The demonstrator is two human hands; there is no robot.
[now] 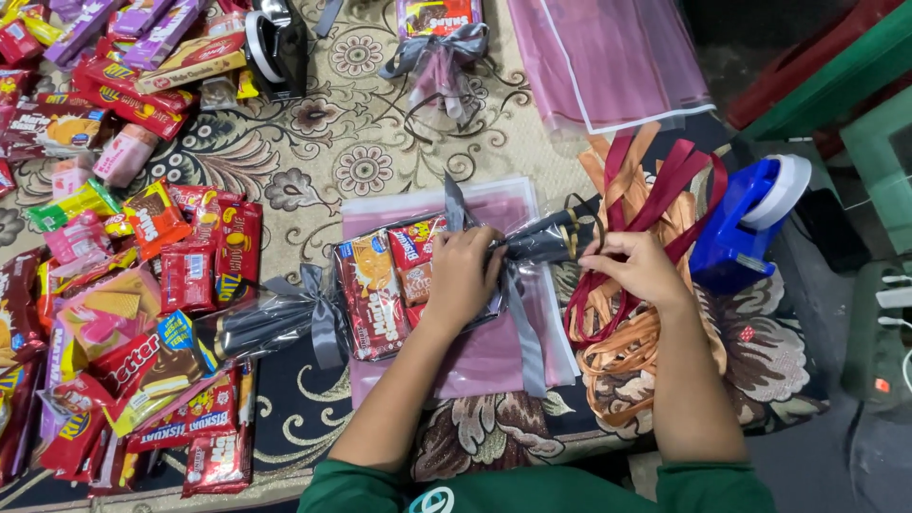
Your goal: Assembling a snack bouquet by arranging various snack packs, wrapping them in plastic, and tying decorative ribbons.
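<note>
1. Left hand [465,271] grips the wrapped snack bundle [399,285] lying on pink plastic sheets [494,356], mid-table.
2. Right hand [635,266] pinches the grey ribbon [521,318] end beside loose ribbons [655,190].

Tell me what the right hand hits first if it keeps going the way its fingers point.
The right hand points leftward, pinching beside the black wrapped bundle neck tied with grey ribbon. That bundle neck comes first, then the left hand; depth is unclear.
</note>
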